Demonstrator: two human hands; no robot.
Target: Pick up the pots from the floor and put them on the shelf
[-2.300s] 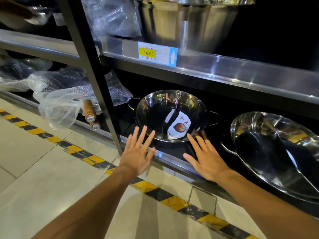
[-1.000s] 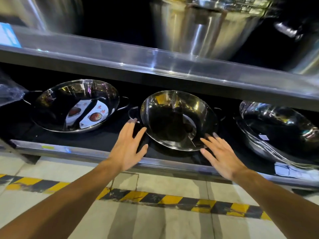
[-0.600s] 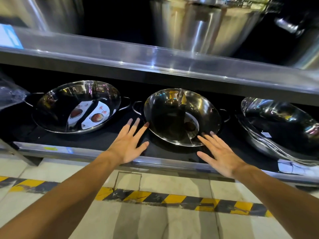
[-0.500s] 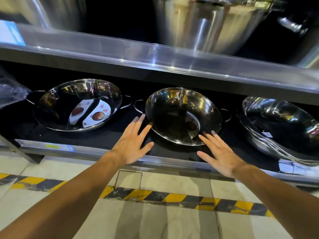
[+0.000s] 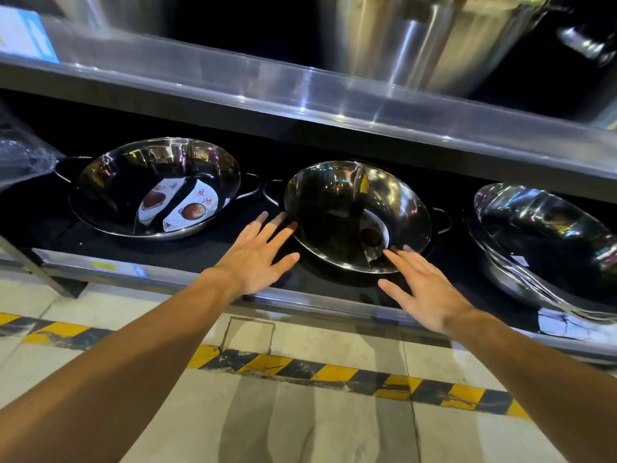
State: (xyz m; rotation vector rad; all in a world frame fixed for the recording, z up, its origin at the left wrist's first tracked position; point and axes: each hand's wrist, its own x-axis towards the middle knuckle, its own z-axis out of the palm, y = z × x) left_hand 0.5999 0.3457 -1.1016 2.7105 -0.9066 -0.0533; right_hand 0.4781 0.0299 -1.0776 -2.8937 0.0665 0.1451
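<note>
Both hands, left (image 5: 255, 259) and right (image 5: 425, 289), lay spread, holding nothing, beside the tilted pot (image 5: 355, 215); it looked ready to slide off the shelf (image 5: 160, 275).

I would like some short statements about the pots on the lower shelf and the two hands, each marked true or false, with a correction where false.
1. Three shiny pots stand on the lower shelf. True: the left pot, the middle pot and the right pot.
2. The right hand grips a handle of the middle pot. False: it is flat and open at the pot's near rim.
3. The left pot has a paper label inside. True.
4. The left hand holds a pot in the air. False: it is open and holds nothing.
5. The middle pot lies on the floor. False: it sits on the shelf, above the striped floor tape.
</note>
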